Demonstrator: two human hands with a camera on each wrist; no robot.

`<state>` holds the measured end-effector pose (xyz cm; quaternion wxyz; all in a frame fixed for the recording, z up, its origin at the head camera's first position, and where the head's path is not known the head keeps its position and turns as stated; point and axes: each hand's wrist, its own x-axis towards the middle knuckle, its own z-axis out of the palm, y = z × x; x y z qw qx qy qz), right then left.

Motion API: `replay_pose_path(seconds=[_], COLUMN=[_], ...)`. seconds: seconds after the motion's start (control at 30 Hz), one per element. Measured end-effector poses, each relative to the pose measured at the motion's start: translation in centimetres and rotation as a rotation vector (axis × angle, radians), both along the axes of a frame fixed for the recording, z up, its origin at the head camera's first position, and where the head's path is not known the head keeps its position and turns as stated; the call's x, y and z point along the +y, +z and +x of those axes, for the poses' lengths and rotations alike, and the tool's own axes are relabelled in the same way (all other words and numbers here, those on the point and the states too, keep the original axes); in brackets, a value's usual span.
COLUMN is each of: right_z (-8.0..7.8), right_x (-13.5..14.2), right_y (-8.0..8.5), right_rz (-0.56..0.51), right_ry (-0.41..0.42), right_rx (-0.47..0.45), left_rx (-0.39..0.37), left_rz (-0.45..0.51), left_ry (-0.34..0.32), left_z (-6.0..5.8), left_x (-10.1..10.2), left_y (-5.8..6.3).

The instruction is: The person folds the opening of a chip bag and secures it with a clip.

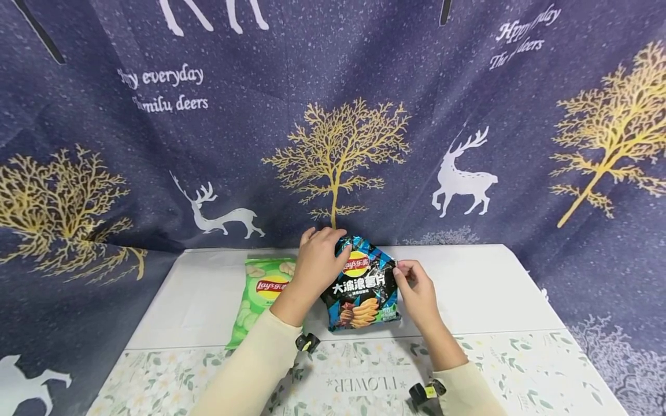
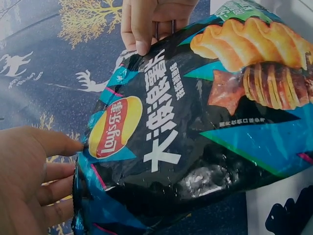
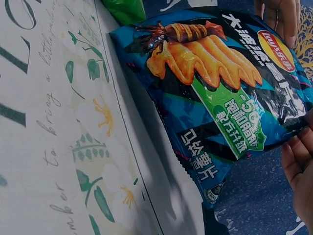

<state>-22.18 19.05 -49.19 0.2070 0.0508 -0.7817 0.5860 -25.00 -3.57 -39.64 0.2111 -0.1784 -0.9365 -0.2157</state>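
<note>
A black and blue bag of Lay's potato chips point(image 1: 359, 292) is held up over the table with its printed front facing me. My left hand point(image 1: 319, 263) pinches the upper left of the bag, its thumb on the front and its fingers behind the top edge. On the right side edge, my right hand point(image 1: 420, 294) grips with the thumb in front, as the left wrist view shows. A green Lay's chip bag point(image 1: 250, 315) lies to the left, partly covered by my left forearm. Its corner point(image 3: 124, 10) also shows in the right wrist view.
The white table point(image 1: 458, 289) carries a floral mat point(image 1: 520, 375) with printed lettering along its near side. Behind the table's far edge hangs a dark blue curtain point(image 1: 364, 58) with gold trees and white deer. Black wrist cameras are strapped to both wrists.
</note>
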Motion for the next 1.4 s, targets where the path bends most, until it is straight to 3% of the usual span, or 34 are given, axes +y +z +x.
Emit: replay_pose_path(seconds=[0.23, 0.5, 0.6, 0.9, 1.4], right_z=[0.1, 1.9, 2.0, 1.9, 1.8], right_x=[-0.2, -1.0, -1.1, -1.0, -0.8], right_y=[0.1, 3.1, 3.4, 3.5, 3.3], right_rz=[0.008, 0.042, 0.043, 0.040, 0.044], right_ry=[-0.011, 0.007, 0.007, 0.015, 0.013], right_rx=[-0.034, -0.007, -0.002, -0.025, -0.027], left_rx=[0.008, 0.002, -0.007, -0.022, -0.032], left_rz=[-0.001, 0.059, 0.087, 0.146, 0.159], left_ry=[-0.004, -0.028, -0.039, -0.055, -0.068], left_z=[-0.1, -0.3, -0.4, -0.5, -0.5], left_x=[0.3, 0.4, 0.3, 0.3, 0.3], left_y=[-0.1, -0.3, -0.4, -0.4, -0.4])
